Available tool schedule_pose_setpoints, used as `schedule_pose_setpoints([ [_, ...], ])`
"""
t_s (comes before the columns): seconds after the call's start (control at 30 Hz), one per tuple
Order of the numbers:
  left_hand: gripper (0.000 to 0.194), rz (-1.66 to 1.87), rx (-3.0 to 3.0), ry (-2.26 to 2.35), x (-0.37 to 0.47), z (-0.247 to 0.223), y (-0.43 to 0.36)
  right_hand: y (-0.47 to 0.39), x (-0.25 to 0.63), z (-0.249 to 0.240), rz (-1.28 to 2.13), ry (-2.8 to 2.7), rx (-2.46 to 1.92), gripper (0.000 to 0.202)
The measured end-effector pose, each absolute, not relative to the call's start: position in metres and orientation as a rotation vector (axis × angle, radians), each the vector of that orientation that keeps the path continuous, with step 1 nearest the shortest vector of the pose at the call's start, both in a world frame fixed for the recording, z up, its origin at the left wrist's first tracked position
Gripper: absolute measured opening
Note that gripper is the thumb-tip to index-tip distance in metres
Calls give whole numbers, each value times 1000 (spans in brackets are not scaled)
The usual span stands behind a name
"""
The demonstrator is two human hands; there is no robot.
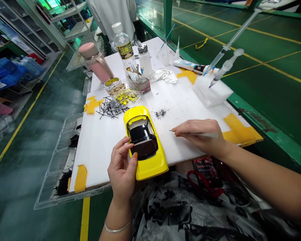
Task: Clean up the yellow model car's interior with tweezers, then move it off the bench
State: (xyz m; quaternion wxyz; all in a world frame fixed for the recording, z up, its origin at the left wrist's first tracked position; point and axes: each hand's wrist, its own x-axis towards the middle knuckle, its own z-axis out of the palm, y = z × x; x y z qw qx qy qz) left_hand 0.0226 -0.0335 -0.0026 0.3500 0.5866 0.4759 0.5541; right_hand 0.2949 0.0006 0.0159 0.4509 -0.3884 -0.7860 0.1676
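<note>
We steady the yellow toy car (145, 144) near the board's (97, 140) edge — left hand (122, 170) fingers pinching its side — while the right hand (203, 135) pinches tweezers (193, 134); a tiny part needs picking next, likely from the specks (160, 113).

A single head-worn view looks forward and steeply down from close above the white surface (190, 100), its near edge at the wearer's lap, with green floor stretching beyond on both sides.
</note>
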Motion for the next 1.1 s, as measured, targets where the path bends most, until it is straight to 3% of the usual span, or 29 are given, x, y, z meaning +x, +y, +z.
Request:
schedule_pose_setpoints([
  [0.17, 21, 1437, 1517, 1214, 23, -3, -33, -16, 285, 10, 38, -2139, -702, 24],
  [0.33, 21, 1438, 1526, 1190, 22, -3, -32, -14, 266, 9, -111, -2168, -657, 25],
  [1.1, 22, 1421, 1534, 1197, 21, -3, -33, -12, 260, 8, -25, -2174, -690, 31],
])
